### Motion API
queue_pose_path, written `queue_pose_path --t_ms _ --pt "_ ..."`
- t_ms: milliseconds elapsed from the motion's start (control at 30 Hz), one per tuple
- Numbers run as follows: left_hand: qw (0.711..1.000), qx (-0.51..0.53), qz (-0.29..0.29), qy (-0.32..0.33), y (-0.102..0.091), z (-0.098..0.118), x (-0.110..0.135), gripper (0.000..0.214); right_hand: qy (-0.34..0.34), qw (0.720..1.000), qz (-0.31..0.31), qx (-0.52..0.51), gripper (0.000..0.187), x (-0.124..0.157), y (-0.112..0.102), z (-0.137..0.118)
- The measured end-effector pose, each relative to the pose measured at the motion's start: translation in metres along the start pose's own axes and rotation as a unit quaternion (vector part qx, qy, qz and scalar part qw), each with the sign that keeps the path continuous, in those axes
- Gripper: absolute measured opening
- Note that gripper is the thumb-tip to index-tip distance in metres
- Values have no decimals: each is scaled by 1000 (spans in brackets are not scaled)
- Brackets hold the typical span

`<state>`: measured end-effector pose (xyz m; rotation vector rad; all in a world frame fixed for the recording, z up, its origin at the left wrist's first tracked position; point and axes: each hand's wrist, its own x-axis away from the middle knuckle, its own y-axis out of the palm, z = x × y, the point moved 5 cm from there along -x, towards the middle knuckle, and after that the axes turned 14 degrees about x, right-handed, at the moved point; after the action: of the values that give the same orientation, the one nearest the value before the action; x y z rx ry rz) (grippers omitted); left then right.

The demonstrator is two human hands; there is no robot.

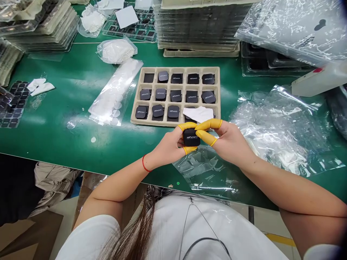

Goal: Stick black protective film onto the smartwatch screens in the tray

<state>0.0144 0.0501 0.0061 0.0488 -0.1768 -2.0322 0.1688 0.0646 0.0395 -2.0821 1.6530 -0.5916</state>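
In the head view, a small black square case (192,138) with "HiFuture" lettering is held just in front of the tray's near edge. My left hand (173,144), with yellow finger cots, grips it by its top and bottom edges. At its upper right corner, the yellow-covered thumb and forefinger of my right hand (226,139) close in a pinch; whether anything thin lies between them is hidden. Behind the hands, a beige moulded tray (135,108) carries similar black cases in its compartments. A white cloth (199,114) lies across its near right compartments.
Stacked trays (197,27) stand at the back, and more (43,29) at the far left. Crumpled clear plastic bags (276,126) cover the right side near a white bottle (320,79). A strip of clear round stickers (115,94) lies left of the tray.
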Motion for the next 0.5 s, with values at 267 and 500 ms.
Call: queue_pose_path --t_ms 267,500 --pt "1000 -6 12 2 -2 -2 0 54 -173 962 74 197 32 1 -4 -13" --pt "999 24 -26 -27 6 -6 3 58 -9 988 -151 3 36 -12 20 0"
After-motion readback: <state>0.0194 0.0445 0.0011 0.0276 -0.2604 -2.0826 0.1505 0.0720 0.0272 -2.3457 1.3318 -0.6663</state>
